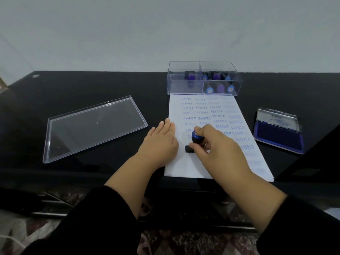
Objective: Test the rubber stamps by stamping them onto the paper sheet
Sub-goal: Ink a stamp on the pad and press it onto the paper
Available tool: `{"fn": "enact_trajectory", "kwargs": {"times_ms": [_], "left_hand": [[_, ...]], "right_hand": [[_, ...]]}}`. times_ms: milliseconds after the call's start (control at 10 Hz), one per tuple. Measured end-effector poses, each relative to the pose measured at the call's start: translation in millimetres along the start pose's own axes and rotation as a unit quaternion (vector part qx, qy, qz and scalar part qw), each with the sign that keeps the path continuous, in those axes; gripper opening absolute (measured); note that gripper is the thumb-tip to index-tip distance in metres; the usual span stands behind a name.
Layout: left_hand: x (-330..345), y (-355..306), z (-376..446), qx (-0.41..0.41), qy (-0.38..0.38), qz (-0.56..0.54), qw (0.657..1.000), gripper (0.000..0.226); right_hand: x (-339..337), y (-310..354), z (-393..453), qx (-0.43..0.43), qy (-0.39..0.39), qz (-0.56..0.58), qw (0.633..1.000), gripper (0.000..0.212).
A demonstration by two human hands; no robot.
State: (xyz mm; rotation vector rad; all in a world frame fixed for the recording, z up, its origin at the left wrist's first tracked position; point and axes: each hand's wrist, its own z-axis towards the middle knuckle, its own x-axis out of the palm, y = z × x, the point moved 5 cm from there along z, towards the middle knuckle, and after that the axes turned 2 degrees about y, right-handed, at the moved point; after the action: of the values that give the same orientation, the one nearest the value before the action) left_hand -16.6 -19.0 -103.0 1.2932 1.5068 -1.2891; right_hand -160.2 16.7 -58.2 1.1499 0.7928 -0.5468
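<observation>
A white paper sheet (185,166) lies on the black table, covered with blue prints reading SAMPLE, FRAGILE and AIR MAIL. My right hand (215,146) grips a rubber stamp (195,138) with a blue knob and a black base, whose base is down on the sheet. My left hand (160,142) lies flat, fingers straight, pressing on the sheet's left edge. Behind the sheet stands a clear box (185,87) with several more stamps with blue and purple knobs. An open blue ink pad (277,138) sits to the right of the sheet.
The box's clear lid (92,127) lies upside down on the table (73,85) to the left. A grey wall rises behind the table. The table's front edge runs just below the sheet, with patterned floor beneath.
</observation>
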Motion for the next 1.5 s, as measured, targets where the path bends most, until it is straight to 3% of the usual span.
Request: {"fn": "enact_trajectory", "kwargs": {"times_ms": [1500], "left_hand": [[3.6,1.4,0.7,0.006,-0.022,0.005,1.0,0.054]], "right_hand": [[7.7,3.0,-4.7,-0.038,-0.064,0.002,0.997,0.014]]}}
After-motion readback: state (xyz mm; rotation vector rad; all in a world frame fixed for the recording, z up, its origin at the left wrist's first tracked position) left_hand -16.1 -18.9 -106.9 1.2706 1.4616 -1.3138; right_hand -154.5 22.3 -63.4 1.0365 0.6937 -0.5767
